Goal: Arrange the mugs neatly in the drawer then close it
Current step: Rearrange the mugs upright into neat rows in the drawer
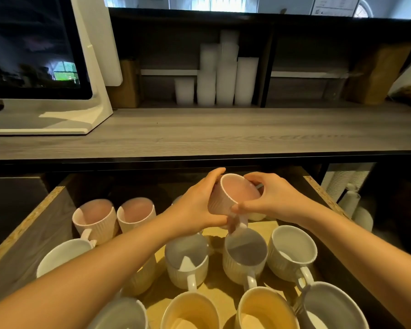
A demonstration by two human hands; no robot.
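A pulled-out wooden drawer (26, 224) holds several ribbed mugs. I hold a pink mug (226, 198) tilted above the drawer's back middle, its handle pointing down toward me. My left hand (195, 207) wraps its left side and my right hand (273, 198) grips its right side and handle. Two pink mugs (95, 219) (137, 216) stand at the back left. White mugs (188, 260) (244, 255) (292, 250) form a middle row, and yellow mugs (190, 312) (263, 309) stand nearest me. Another mug behind my right hand is mostly hidden.
A grey wooden counter (223, 131) runs above the drawer, with a white-stand screen (33, 48) on its left. Stacked translucent cups (226, 77) and brown bags sit on the shelf behind. White paper cup stacks (349, 181) lie right of the drawer.
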